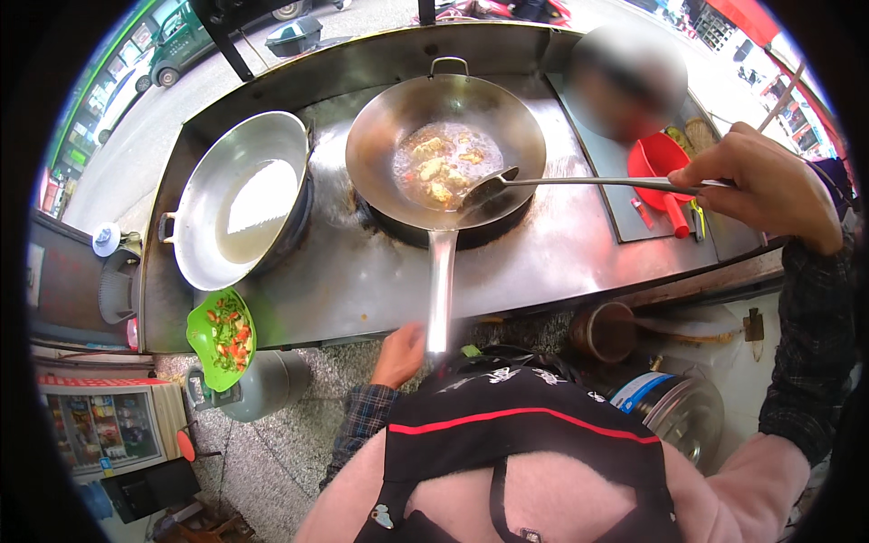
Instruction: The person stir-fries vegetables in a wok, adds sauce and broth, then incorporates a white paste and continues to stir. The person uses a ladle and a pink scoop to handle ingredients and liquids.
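My right hand point(756, 185) is closed round the far end of a long metal ladle point(579, 181). The ladle's dark bowl dips into the near right side of a steel wok point(376, 149). Golden-brown pieces of food point(436, 172) lie in bubbling liquid in the wok's bottom; I cannot tell what they are. The wok sits on a burner, and its long handle point(440, 299) points at me. My left hand point(398, 356) is low at the stove's front edge, left of that handle and apart from it. Its fingers look curled, and what they hold, if anything, is hidden.
Left of the wok stands a wide two-handled pan point(195, 226) with shallow liquid. A green basket point(201, 339) of chopped green and red vegetables sits at the front left corner, above a gas cylinder point(272, 389). A red plastic scoop point(652, 158) lies on the right-hand board point(625, 213).
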Demonstrator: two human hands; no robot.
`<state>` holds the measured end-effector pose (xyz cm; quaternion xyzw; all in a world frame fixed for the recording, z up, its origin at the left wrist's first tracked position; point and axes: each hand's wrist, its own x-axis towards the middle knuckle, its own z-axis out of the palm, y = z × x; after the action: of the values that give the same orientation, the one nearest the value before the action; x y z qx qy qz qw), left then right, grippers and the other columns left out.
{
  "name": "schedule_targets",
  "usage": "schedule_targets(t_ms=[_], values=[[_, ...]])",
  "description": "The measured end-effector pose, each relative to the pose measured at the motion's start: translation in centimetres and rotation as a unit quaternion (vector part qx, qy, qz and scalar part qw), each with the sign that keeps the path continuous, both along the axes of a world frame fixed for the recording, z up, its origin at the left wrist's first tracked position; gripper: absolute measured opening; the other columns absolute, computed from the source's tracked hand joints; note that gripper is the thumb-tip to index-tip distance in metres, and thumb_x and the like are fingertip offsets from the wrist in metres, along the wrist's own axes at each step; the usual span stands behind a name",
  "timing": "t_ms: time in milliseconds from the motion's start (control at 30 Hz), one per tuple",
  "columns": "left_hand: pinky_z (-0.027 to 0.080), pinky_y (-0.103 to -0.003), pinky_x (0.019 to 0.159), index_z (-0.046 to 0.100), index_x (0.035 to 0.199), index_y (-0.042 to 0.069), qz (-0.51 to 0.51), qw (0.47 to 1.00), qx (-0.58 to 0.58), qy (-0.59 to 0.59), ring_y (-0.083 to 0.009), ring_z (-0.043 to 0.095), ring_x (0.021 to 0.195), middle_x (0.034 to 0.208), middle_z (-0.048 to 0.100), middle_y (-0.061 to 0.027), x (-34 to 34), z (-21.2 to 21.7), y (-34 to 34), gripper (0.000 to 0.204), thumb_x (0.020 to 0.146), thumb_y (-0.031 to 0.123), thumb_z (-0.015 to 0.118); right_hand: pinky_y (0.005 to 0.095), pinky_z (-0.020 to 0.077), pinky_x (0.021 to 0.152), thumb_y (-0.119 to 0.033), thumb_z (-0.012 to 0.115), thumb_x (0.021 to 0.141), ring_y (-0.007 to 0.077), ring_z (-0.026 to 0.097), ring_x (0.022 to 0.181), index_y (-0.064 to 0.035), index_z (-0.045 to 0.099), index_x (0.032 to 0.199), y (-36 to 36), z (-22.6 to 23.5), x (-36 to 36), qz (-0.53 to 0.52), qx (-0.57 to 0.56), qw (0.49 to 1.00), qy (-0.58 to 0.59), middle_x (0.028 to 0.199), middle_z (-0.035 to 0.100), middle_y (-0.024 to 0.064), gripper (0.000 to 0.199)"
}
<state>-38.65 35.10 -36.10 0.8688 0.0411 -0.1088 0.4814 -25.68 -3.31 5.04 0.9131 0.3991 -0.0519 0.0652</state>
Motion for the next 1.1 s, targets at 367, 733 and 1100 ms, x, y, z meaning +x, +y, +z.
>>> schedule_targets(t_ms=[367, 733, 1100], values=[[0.054, -0.037, 0.077, 0.061, 0.113, -0.003, -0.007, 1.0, -0.001, -0.021, -0.0282, 0.07, 0.086, 0.095, 0.07, -0.0209, 0.4, -1.3, 0.2, 0.036, 0.088, 0.023, 0.061, 0.0319, 0.0442, 0.068, -0.005, 0.073, 0.078, 0.0193, 0.056, 0.079, -0.0072, 0.072, 0.098, 2.3, -1.4, 0.2, -0.019, 0.044, 0.998, -0.029, 0.084, 0.062, 0.0069, 0.02], [0.054, -0.035, 0.078, 0.062, 0.113, -0.004, 0.049, 0.996, -0.077, 0.024, -0.0271, 0.069, 0.088, 0.097, 0.07, -0.0203, 0.0, -1.4, 0.3, 0.036, 0.088, 0.021, 0.061, 0.0351, 0.0475, 0.078, -0.002, 0.07, 0.075, 0.0243, 0.057, 0.083, -0.0074, 0.073, 0.099, 1.0, -1.5, -0.5, -0.13, -0.007, 0.99, -0.046, 0.087, 0.066, 0.0066, 0.025], [0.053, -0.035, 0.078, 0.061, 0.113, -0.004, 0.062, 0.995, -0.065, 0.04, -0.0275, 0.069, 0.087, 0.095, 0.07, -0.0194, -0.3, -0.8, 0.4, 0.035, 0.087, 0.021, 0.061, 0.0404, 0.05, 0.074, -0.003, 0.069, 0.077, 0.0322, 0.064, 0.08, -0.0058, 0.073, 0.1, 1.5, -1.2, 0.5, -0.131, -0.032, 0.986, -0.099, 0.086, 0.068, 0.0171, 0.024]])
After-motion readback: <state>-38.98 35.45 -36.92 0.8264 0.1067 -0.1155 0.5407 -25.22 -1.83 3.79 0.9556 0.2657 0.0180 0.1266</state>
